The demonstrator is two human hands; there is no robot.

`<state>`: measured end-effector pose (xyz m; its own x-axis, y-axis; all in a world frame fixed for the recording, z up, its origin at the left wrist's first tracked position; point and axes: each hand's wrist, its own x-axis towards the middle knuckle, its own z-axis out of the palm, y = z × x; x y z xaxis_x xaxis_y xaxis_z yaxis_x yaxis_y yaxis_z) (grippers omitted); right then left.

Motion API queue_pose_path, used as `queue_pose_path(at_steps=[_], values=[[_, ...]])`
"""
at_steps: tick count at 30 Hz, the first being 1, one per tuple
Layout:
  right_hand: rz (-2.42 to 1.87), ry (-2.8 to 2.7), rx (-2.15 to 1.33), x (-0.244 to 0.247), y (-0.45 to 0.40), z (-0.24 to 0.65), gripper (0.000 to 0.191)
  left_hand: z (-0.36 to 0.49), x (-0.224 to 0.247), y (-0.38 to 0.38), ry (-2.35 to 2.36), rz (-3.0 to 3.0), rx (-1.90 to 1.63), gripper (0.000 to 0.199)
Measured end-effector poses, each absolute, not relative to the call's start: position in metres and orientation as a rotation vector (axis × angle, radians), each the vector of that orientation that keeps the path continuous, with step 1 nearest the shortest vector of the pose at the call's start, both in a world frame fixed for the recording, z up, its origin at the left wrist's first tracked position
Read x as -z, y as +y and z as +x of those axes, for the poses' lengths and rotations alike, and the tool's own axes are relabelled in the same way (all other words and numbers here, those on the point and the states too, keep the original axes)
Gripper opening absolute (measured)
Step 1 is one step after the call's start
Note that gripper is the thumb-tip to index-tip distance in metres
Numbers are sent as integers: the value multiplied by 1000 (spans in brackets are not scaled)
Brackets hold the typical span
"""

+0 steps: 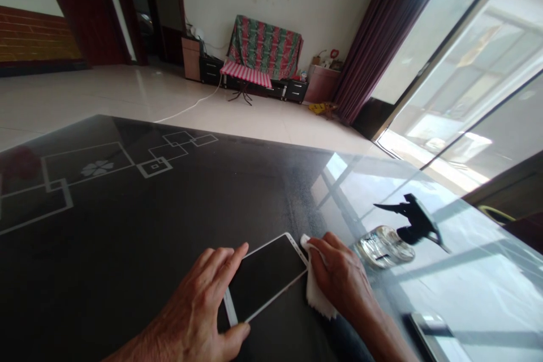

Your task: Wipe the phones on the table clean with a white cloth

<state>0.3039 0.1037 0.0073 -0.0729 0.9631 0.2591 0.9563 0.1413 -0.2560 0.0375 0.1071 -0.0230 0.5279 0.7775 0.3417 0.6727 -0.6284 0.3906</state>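
Over the dark glossy counter [190,198], the left hand [207,300] is gripping a white-edged phone [269,274] by its near end, thumb and fingers on opposite long edges. The right hand [339,268] is pinching a white cloth [317,288] against the phone's far end. Beside that hand, a clear spray bottle [386,247] with a black trigger is lying.
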Motion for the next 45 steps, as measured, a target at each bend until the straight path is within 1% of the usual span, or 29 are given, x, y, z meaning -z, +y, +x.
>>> queue_pose_path(at_steps=[4,8,14,16,19,21,23,27,31,33,36,40,45], values=[[-1815,-1856,56,-3,106,320,25,37,24,107,1243,2571,-725,92],[-1755,-1783,34,-7,103,319,24,36,25,107,1259,2565,-701,92],[-1813,-1752,-19,-5,105,314,21,36,24,107,1245,2551,-674,92],[-1808,-1765,-61,-4,107,313,24,36,24,107,1236,2549,-671,92],[-1814,-1818,-221,-3,109,309,30,36,24,107,1232,2536,-686,94],[-1814,-1895,-316,-4,109,304,27,37,22,107,1232,2519,-694,93],[-1832,-1973,-340,-6,111,299,26,38,20,107,1231,2495,-693,91],[-1947,-2006,-279,-9,119,292,28,40,15,107,1224,2465,-692,90],[-2064,-2044,-244,-11,132,291,19,39,16,106,1219,2464,-690,89],[-2106,-2024,-164,-12,137,295,15,38,19,106,1218,2472,-697,89],[-2136,-1898,-37,-16,138,307,18,38,20,107,1206,2486,-712,89],[-1997,-1786,3,-26,131,321,22,39,17,108,1200,2456,-703,87],[-1777,-1833,-146,-25,123,312,23,39,16,108,1179,2445,-716,87]])
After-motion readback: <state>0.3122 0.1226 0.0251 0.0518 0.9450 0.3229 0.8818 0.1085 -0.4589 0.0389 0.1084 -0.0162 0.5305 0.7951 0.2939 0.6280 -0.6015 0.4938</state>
